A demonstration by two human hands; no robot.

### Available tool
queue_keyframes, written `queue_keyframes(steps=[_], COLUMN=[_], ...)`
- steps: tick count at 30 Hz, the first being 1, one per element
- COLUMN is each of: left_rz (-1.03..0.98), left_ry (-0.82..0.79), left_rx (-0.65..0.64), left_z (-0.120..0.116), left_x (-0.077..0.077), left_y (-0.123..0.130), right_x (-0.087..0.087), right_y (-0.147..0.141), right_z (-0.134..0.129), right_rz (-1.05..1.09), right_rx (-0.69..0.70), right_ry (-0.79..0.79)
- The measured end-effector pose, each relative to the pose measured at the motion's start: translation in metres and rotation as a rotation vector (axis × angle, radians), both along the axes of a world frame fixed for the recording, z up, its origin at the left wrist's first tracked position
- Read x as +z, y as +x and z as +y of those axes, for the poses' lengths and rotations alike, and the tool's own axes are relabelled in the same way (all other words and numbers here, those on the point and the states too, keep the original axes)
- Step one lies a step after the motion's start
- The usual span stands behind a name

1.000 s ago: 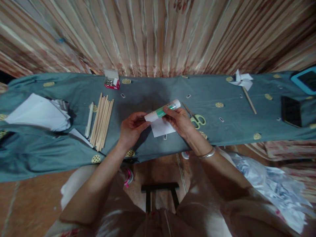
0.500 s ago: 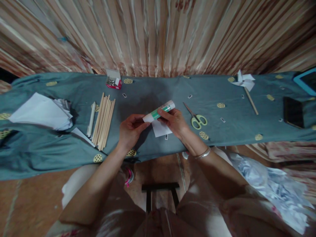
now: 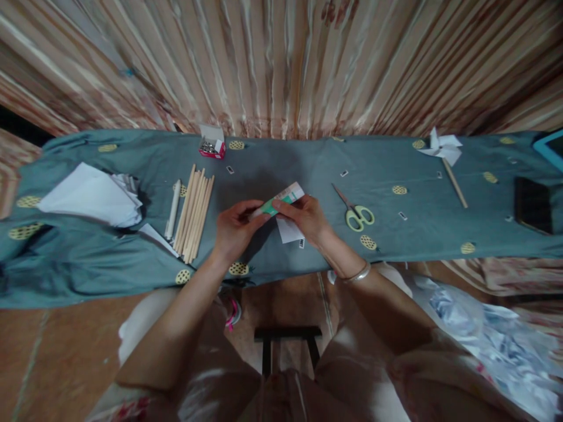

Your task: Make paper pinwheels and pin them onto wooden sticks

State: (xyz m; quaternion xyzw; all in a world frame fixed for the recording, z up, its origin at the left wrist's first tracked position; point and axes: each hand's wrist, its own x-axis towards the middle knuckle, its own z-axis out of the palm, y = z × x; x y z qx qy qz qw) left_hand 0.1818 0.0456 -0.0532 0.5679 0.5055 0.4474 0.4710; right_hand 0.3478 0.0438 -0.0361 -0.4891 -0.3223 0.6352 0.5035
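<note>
Part of the white and green tube [image 3: 285, 193] is hidden, because the left hand [image 3: 234, 231] and the right hand [image 3: 313, 221] cover bits of it. The print on it is too blurry to read. A small white paper [image 3: 289, 232] peeks out under the right hand, with its top covered. At the right edge of the frame, a blue-edged thing [image 3: 546, 151] is cut off. The metal bits [image 3: 207, 146] in the red and white box [image 3: 219, 153], upper left, are too small to make out one by one.

A second ago, the tube's white left end showed well; now the left hand covers most of it. The right hand is closer to the left hand now, and farther from the green scissors [image 3: 354, 208]. Less of the paper shows, too.

The tube is in the middle of the frame, between the hands, slanting up to the right. The left hand pinches its left end. The right hand pinches it near the green part. I cannot tell if the tube touches the paper.
</note>
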Motion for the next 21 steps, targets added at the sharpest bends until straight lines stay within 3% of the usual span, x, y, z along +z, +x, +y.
queue_keyframes(steps=[5, 8, 11, 16, 21], left_rz=[0.092, 0.242, 0.420, 0.666, 0.829], left_ry=[0.027, 0.103, 0.238, 0.617, 0.810], left_rx=[0.073, 0.116, 0.095, -0.072, -0.365], left_z=[0.010, 0.020, 0.024, 0.012, 0.001], left_x=[-0.004, -0.006, -0.006, -0.004, -0.008], left_y=[-0.012, -0.025, -0.034, -0.024, -0.006], right_x=[-0.006, -0.009, -0.010, -0.012, -0.009], right_y=[0.023, 0.047, 0.068, 0.084, 0.092], right_z=[-0.001, -0.007, -0.018, -0.035, -0.044], right_rz=[-0.232, -0.595, -0.955, -1.206, -1.256], right_rx=[0.005, -0.029, 0.044, 0.180, 0.201], right_ry=[0.194, 0.333, 0.447, 0.634, 0.666])
